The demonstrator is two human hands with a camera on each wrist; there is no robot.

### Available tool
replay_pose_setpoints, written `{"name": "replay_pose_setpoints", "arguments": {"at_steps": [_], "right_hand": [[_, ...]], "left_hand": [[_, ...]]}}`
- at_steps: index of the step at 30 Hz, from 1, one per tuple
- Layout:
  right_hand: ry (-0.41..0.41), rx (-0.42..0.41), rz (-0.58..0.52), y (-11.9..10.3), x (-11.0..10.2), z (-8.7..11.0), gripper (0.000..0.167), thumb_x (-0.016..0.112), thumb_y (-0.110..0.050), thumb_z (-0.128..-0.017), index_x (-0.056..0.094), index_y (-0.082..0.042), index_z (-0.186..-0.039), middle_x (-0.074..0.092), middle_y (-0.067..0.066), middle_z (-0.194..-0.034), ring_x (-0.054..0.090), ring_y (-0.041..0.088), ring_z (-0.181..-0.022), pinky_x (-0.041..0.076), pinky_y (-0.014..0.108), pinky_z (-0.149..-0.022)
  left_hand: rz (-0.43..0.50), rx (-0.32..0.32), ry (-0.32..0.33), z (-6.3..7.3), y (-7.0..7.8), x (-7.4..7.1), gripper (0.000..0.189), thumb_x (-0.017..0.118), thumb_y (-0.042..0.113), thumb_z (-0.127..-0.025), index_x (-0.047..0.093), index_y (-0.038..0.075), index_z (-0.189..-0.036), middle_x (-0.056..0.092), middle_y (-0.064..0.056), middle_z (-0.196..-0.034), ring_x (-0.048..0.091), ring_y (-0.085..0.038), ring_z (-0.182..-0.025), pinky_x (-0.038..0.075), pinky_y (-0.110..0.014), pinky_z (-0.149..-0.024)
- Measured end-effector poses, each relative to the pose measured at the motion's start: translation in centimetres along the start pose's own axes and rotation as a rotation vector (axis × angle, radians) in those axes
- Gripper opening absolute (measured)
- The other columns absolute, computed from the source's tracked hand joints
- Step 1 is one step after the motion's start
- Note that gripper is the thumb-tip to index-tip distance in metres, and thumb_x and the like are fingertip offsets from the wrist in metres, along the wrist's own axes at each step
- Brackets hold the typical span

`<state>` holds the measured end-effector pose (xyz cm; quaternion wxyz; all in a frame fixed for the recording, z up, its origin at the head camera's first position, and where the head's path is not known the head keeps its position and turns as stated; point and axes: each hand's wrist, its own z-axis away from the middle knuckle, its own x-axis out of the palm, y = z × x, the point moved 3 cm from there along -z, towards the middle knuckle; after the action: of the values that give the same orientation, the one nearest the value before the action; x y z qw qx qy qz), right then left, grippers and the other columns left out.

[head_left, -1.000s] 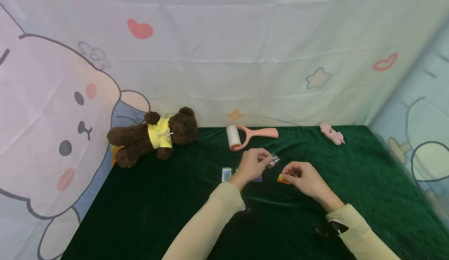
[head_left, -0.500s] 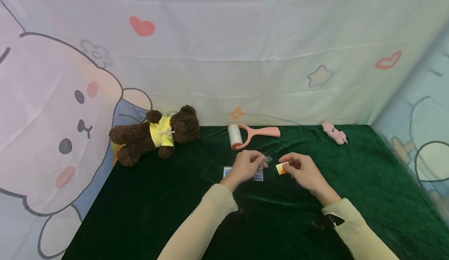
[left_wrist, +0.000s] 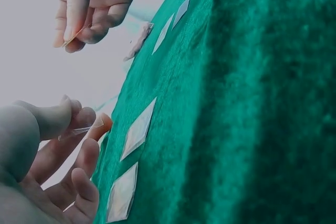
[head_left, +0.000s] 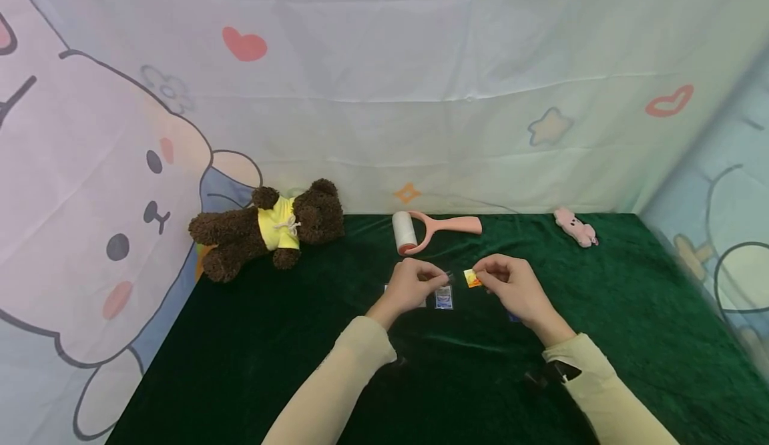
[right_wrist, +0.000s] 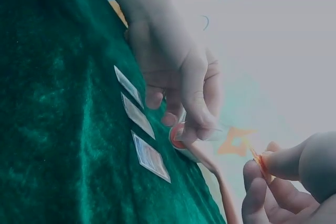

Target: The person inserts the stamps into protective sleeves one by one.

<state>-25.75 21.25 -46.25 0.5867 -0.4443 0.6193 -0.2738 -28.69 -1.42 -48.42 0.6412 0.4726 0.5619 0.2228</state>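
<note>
In the head view my left hand (head_left: 408,287) is over the middle of the cloth. Its thumb and fingers pinch a small clear plastic sleeve (left_wrist: 81,130), best seen in the left wrist view. My right hand (head_left: 512,286) pinches a small yellow-orange card (head_left: 471,278) by its edge. Sleeve and card are raised off the cloth, close together but apart. Below the left hand lies a row of small sleeved cards, among them a blue one (head_left: 443,297); the right wrist view shows another sleeved card (right_wrist: 138,115). Part of a dark blue piece (head_left: 513,317) shows beneath the right hand.
Dark green cloth (head_left: 240,365) covers the table. Along the back lie a brown teddy bear (head_left: 279,226) in a yellow top, a pink-handled lint roller (head_left: 405,233) and a small pink plush toy (head_left: 575,227). A printed curtain (head_left: 372,65) hangs behind.
My right hand has lifted the orange card and moved it left, toward the left hand. The left hand has shifted slightly left with the sleeve, uncovering more of the blue card.
</note>
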Motion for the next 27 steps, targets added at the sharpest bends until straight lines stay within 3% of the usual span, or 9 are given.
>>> {"name": "replay_pose_setpoints", "arguments": {"at_steps": [5, 13, 20, 27], "right_hand": [[-0.009, 0.005, -0.002, -0.17, 0.05, -0.12, 0.018, 0.065, -0.015, -0.106, 0.074, -0.004, -0.118, 0.073, 0.015, -0.113, 0.064, 0.037, -0.090, 0.057, 0.031, -0.072], [-0.029, -0.021, -0.012, -0.52, 0.16, -0.34, 0.023, 0.062, -0.007, -0.106, 0.073, -0.003, -0.126, 0.071, 0.019, -0.121, 0.064, 0.041, -0.093, 0.058, 0.036, -0.075], [-0.001, -0.052, -0.009, -0.77, 0.21, -0.50, 0.016, 0.068, -0.008, -0.103, 0.074, -0.004, -0.117, 0.073, 0.016, -0.117, 0.069, 0.033, -0.093, 0.057, 0.027, -0.077], [0.025, -0.060, 0.010, -1.10, 0.38, -0.76, 0.012, 0.072, -0.009, -0.101, 0.075, -0.004, -0.111, 0.074, 0.015, -0.112, 0.073, 0.035, -0.093, 0.059, 0.025, -0.076]], "left_hand": [[0.016, -0.033, 0.007, 0.26, -0.06, -0.27, 0.015, 0.076, 0.028, -0.099, 0.084, 0.017, -0.105, 0.077, 0.004, -0.100, 0.066, -0.015, -0.087, 0.056, -0.032, -0.080], [0.034, -0.065, 0.014, 0.50, 0.08, -0.88, 0.017, 0.077, 0.030, -0.098, 0.085, 0.017, -0.107, 0.078, 0.004, -0.100, 0.067, -0.016, -0.088, 0.057, -0.034, -0.081], [0.030, -0.064, 0.018, 0.33, -0.31, -1.03, 0.017, 0.076, 0.032, -0.099, 0.085, 0.018, -0.105, 0.078, 0.006, -0.094, 0.068, -0.015, -0.084, 0.056, -0.035, -0.079], [0.046, -0.032, 0.001, 0.30, -0.27, -1.04, 0.016, 0.075, 0.031, -0.099, 0.085, 0.018, -0.103, 0.079, 0.007, -0.089, 0.069, -0.016, -0.082, 0.055, -0.034, -0.077]]}}
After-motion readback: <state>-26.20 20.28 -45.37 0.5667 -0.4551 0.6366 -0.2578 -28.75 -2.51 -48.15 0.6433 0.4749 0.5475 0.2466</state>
